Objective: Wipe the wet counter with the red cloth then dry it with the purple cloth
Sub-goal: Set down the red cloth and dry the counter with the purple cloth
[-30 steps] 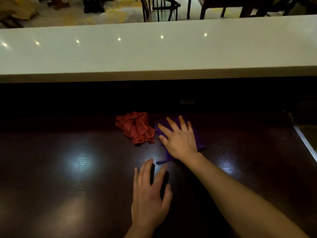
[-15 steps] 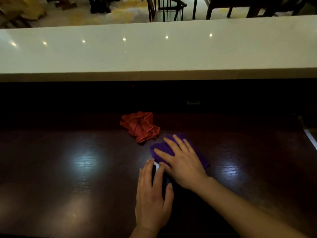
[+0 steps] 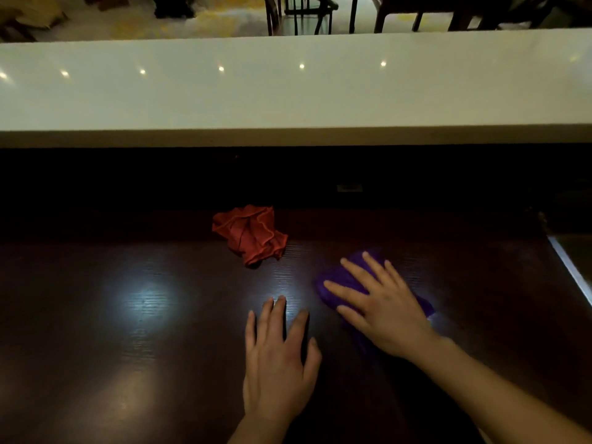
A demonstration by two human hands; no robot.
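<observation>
Dim room, dark glossy wood worktop [image 3: 128, 347] with ceiling-light glare on it; a pale raised ledge [image 3: 288, 97] runs along the far side, chairs [image 3: 301, 14] beyond that. Red cloth [image 3: 251, 233] sits crumpled near the far edge, about mid-width, nobody touching it, so the wet wipe looks done. Drying phase in hand: right hand [image 3: 381, 309] lies flat, fingers spread, palm pressing down on the purple cloth [image 3: 333, 283], which shows around the fingers and at the wrist side; pressing rather than clenching or pinching. The purple cloth is right of centre, nearer than the red one and clear of it, not touching. Left hand [image 3: 278, 357] is flat and empty on bare wood, just left of the purple cloth, fingers loose, likely bracing. Can't tell from the glare which patches are still wet, so how much drying is left is a guess; the wide left half looks like it may still need covering. Room to move: plenty of open wood to the left and toward the near edge. Limits: the right edge [image 3: 570, 270] of the worktop is close to the wiping hand, with a drop past it; the dark wall under the ledge bounds the far side; the red cloth sits in the way of any far-left sweep.
</observation>
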